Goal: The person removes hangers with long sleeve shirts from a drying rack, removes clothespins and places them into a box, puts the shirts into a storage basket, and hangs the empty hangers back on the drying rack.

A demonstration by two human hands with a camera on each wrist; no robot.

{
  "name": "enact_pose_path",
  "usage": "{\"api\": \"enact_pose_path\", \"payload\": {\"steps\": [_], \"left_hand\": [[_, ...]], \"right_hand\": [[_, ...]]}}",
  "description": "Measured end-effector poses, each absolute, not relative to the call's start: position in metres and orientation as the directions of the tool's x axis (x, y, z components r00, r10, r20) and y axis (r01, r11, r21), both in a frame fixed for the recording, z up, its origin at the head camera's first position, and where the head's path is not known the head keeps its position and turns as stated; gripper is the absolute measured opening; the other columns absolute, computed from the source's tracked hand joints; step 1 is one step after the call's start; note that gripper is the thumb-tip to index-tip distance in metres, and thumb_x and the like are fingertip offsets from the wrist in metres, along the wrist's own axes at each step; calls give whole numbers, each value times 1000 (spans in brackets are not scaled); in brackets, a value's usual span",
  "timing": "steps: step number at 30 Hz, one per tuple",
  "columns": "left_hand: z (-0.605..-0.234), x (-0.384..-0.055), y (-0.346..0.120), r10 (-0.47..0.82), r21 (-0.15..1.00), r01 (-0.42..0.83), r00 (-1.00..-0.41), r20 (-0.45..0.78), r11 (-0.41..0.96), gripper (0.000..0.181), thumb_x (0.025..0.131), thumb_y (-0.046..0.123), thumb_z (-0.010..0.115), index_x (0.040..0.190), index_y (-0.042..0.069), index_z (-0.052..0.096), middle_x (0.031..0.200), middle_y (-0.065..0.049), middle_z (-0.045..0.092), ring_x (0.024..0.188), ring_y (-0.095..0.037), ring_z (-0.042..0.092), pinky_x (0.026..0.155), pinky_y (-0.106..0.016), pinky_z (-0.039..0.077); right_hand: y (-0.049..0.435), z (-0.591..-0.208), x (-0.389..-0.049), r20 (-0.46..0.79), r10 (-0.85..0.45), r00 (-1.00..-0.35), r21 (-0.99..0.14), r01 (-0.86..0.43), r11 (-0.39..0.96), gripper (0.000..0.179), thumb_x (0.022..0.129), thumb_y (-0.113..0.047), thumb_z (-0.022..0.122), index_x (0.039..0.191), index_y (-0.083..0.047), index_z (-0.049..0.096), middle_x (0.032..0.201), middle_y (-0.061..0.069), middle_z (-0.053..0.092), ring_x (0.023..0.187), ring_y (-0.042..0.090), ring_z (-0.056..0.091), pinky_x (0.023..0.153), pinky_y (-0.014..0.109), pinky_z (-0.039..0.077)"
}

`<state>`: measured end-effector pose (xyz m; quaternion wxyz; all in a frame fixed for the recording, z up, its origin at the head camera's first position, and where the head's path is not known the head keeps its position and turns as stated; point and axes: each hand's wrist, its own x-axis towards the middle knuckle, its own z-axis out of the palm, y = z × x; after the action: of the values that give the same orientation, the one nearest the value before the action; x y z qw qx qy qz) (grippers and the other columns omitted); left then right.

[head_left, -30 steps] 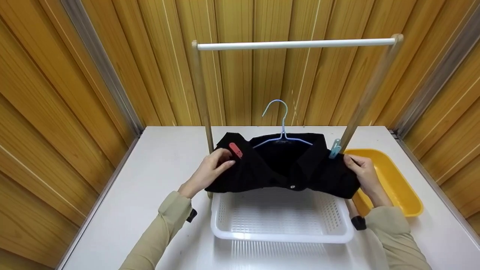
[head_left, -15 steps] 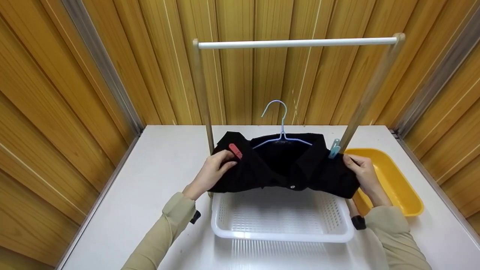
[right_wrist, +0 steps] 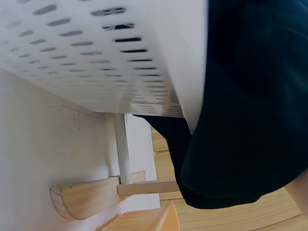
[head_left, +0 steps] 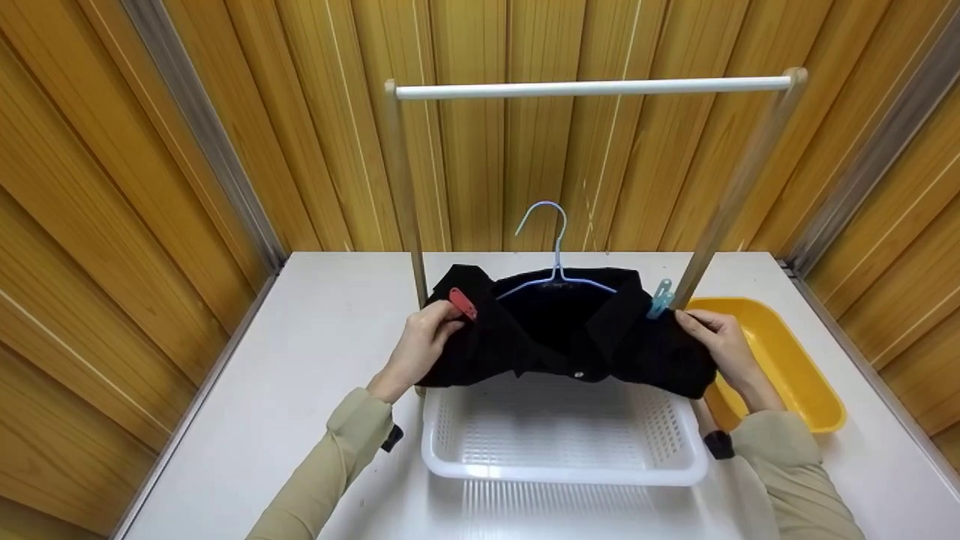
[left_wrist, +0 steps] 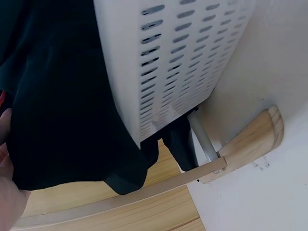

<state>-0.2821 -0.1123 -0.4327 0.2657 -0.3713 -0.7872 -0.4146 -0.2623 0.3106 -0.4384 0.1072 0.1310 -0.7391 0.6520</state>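
A black collared shirt (head_left: 487, 352) hangs on a blue wire hanger (head_left: 561, 259), spread over the back of a white perforated basket (head_left: 562, 475). A red clothespin (head_left: 462, 304) is clipped at its left shoulder and a light blue clothespin (head_left: 660, 300) at its right one. My left hand (head_left: 421, 339) pinches the cloth beside the red clothespin. At the other shoulder, my right hand (head_left: 726, 351) grips the cloth just outside the blue clothespin. Both wrist views show the dark cloth (left_wrist: 62, 120) draping past the basket wall (right_wrist: 130, 53); fingers there are mostly cut off.
A rack with wooden posts (head_left: 739, 187) and a white top bar (head_left: 592, 88) stands behind the shirt. On the right lies a yellow tray (head_left: 806, 375), partly behind my right hand. Wood-patterned walls (head_left: 469, 165) enclose the white table (head_left: 300, 360).
The hanger, shirt and both clothespins have shifted slightly to the left. My left hand has moved a little inward to the red clothespin; the right hand has barely moved.
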Motion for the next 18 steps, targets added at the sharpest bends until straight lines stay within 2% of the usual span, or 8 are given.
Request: {"api": "enact_pose_path", "payload": {"steps": [8,18], "left_hand": [[-435,-282,-114,334,412,824,-543,771,389,12,79,-4,65,88,1,59,86,-3,61,82,-15,59,70,-24,47],[-437,-282,-116,320,377,835,-513,796,400,12,78,-4,66,83,2,57,83,-3,60,78,-14,58,67,-25,47]], "right_hand": [[318,-440,-265,297,-107,-949,-924,-314,217,20,91,-11,56,98,6,62,87,4,64,78,14,57,71,23,45],[321,-438,-260,250,-138,-958,-925,-278,258,26,93,-15,54,106,7,58,94,-1,63,84,13,55,75,21,43]]}}
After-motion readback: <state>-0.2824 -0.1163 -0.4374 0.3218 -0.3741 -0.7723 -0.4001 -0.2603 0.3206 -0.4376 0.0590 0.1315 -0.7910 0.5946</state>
